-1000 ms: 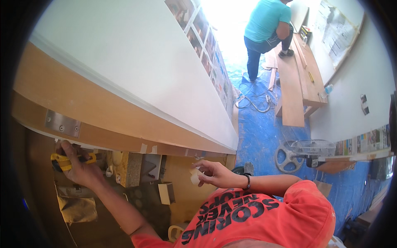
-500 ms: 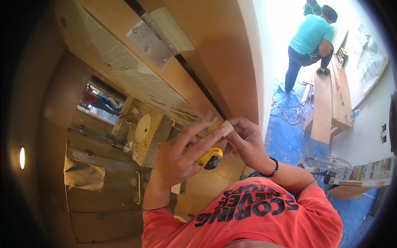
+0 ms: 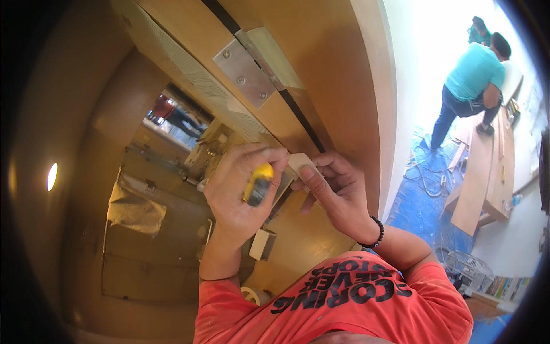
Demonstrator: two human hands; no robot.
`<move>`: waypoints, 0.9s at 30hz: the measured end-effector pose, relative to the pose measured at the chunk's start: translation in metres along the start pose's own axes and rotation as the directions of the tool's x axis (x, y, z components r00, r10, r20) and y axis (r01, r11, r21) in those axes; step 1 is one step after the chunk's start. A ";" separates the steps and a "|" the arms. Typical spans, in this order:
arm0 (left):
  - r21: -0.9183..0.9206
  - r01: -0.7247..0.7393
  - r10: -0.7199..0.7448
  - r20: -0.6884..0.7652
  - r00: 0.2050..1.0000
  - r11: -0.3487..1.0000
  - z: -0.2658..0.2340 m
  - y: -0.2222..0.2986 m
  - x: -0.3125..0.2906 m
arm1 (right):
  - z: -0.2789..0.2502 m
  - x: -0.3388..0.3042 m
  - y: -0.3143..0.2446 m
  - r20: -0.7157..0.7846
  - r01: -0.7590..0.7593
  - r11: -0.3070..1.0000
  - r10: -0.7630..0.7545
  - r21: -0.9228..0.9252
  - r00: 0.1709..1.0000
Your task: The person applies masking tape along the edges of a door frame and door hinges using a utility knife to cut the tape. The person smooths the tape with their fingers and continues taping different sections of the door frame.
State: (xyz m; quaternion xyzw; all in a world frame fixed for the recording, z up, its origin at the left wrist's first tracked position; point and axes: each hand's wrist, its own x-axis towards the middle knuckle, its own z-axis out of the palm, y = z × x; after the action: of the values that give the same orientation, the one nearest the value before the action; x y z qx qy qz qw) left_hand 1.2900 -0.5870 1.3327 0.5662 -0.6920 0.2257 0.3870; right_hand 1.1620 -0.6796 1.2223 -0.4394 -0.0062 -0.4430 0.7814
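Note:
My left hand (image 3: 238, 186) is closed around a tool with a yellow-and-black handle (image 3: 259, 184); its working end is hidden by my fingers. In my right hand (image 3: 341, 195), a small pale flat piece (image 3: 302, 163) is pinched under the thumb, its face turned up. My left fingertips meet the near edge of that piece, or come very close to it. Both hands are just below the edge of a wooden door (image 3: 321, 63). Higher on that edge, a metal hinge (image 3: 243, 73) is fixed with screws across a dark gap.
At right, a person in a turquoise shirt (image 3: 475, 71) kneels on long wooden boards (image 3: 478, 178), with another person behind. Blue sheeting (image 3: 421, 198) covers the floor there, near a fan (image 3: 467, 266). On the left hangs a cloth (image 3: 137, 209) by a bathroom counter.
The view has swung, so the door and hinge sit further right and lower. My left hand has turned, tilting the yellow handle more upright, and the pale piece shows more of its face.

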 end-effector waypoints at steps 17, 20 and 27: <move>0.230 0.361 -0.212 -0.493 0.844 0.904 -0.041 -0.009 0.062 | 0.033 0.027 -0.003 0.447 0.714 0.544 -0.557 -0.441 0.700; 0.301 0.342 -0.155 -0.506 0.849 0.890 -0.044 -0.015 0.065 | 0.044 0.035 -0.008 0.372 0.729 0.573 -0.627 -0.375 0.684; 0.385 0.370 -0.122 -0.535 0.836 0.846 -0.050 -0.019 0.075 | 0.063 0.050 -0.014 0.324 0.755 0.575 -0.682 -0.314 0.655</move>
State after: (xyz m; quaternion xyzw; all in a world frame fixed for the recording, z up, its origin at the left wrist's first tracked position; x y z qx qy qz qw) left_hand 1.3174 -0.6003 1.4193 0.6535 -0.4127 0.4705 0.4257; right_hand 1.2068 -0.6734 1.2903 -0.5921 -0.1537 -0.6738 0.4145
